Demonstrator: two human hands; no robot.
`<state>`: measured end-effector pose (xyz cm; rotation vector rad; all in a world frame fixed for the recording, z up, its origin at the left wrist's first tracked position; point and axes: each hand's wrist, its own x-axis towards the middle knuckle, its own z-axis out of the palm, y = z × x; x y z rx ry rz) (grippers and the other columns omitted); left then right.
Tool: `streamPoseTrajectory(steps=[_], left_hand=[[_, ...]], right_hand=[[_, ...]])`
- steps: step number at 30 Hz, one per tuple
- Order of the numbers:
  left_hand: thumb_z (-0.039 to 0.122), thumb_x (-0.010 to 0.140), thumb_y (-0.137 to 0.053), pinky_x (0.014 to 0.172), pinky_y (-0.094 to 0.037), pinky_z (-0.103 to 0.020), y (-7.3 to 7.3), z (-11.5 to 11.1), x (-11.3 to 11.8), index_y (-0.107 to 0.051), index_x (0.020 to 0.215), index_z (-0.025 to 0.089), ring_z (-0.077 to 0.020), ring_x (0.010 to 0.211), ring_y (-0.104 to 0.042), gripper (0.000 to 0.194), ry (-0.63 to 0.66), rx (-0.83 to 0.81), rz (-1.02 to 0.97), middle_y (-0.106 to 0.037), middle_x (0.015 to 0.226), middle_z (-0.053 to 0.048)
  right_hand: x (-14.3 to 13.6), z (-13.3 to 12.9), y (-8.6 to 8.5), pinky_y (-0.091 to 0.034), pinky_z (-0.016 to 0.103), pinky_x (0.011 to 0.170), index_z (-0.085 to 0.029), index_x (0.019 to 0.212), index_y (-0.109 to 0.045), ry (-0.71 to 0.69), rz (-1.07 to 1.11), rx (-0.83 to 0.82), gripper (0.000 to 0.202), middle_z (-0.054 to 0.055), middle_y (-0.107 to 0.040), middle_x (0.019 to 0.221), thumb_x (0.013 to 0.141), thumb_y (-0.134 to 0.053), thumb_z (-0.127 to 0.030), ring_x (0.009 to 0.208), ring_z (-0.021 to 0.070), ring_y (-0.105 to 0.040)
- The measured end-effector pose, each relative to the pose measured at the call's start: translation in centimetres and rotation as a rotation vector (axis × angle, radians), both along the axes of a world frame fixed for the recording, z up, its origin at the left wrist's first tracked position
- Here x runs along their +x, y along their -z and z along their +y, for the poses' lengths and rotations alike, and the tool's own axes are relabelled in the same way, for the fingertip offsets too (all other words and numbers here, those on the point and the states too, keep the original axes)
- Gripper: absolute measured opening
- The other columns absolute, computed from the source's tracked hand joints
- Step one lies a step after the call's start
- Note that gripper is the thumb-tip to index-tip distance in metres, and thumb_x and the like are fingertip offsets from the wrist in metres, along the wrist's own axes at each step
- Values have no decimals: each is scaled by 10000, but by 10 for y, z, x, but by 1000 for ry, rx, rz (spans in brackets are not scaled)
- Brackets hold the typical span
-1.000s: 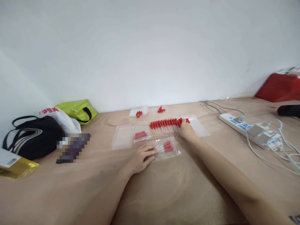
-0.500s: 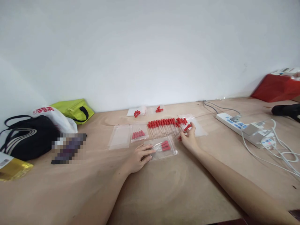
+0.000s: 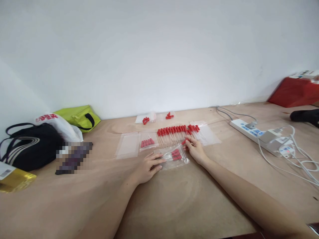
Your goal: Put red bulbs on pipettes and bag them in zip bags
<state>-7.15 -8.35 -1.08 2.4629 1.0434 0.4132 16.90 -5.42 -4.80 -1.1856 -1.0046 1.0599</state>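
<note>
1. Left, a dark item (image 3: 74, 158) is blurred into squares; I can't name it.
2. The right hand (image 3: 196, 151) hides part of a red-topped dropper (image 3: 184, 141).
3. Far right, a red bag (image 3: 294, 93) runs out of view.

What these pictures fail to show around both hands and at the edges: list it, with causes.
All in the head view:
Slender red-ended piece: partly hidden by the right hand.
Flat clear plastic bag: left end partly covered by the left hand.
Shiny yellow packet: cut off by the left edge.
Long black object: cut off by the right edge.
</note>
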Motion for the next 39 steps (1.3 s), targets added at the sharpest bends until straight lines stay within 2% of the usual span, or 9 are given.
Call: streamPoseTrajectory(steps=[3,8,12,18,22,25,27,33,39], left_hand=[[261,845,-460,1053,-208,-434,-2,-1,0,-560,1111,320,-181,1187,-405,290,-4,-8,19,-466,1279,4],[256,848,-459,1050,-214,-435,-3,-1,0,-562,1110,319,-190,1190,-402,289,1,-26,20,-442,1300,4],[247,845,-461,1050,-204,-450,-2,-1,0,-564,1106,324,-195,1194,-397,291,1,-25,10,-448,1294,3],[238,847,-455,1053,-198,-441,-2,0,0,-559,1112,321,-184,1196,-394,296,4,-16,15,-445,1298,2],[245,849,-455,1056,-190,-440,0,1,-1,-549,1127,320,-187,1204,-383,303,10,-11,26,-437,1304,-1],[257,854,-448,1051,-209,-432,0,0,-1,-540,1139,323,-193,1209,-375,307,-1,-8,33,-425,1313,-3],[262,854,-446,1041,-241,-418,0,0,0,-542,1137,326,-198,1214,-367,306,-13,-9,37,-415,1320,-1],[282,854,-435,1032,-273,-396,-1,-2,-1,-441,1237,288,-190,1232,-339,382,-43,-20,42,-380,1345,-7],[291,864,-415,1052,-225,-419,1,0,-1,-418,1255,269,-186,1236,-331,392,-19,0,67,-404,1331,-14]], right_hand=[[0,-4,-1,-424,247,409,-209,863,-455,-56,-60,10,316,-48,-520,630,649,-580,-405,427,97,-495],[-2,-6,0,-470,269,555,-188,742,-481,-185,-185,68,272,-11,-593,658,635,-627,-391,584,129,-579],[-2,-4,3,-478,281,537,-176,737,-518,-223,-266,25,262,9,-616,683,654,-617,-404,582,141,-591],[-2,-6,1,-501,296,552,-180,736,-535,-361,-187,29,312,16,-650,713,593,-676,-418,617,159,-620],[-4,-5,0,-507,335,594,-168,749,-610,-248,-222,18,329,46,-664,697,620,-638,-469,645,191,-626],[-3,-2,-1,-484,360,747,-176,819,-668,-190,-344,115,328,69,-673,842,701,-562,-463,792,207,-621],[0,0,-1,-470,358,787,-190,885,-667,-265,-348,135,330,61,-667,904,724,-537,-447,836,201,-613],[14,3,-1,-481,294,583,-149,907,-647,-425,-338,31,386,30,-658,737,593,-671,-373,589,143,-584],[12,-3,-7,-464,289,630,-177,882,-661,-582,-456,161,271,36,-650,829,724,-536,-359,700,154,-581]])
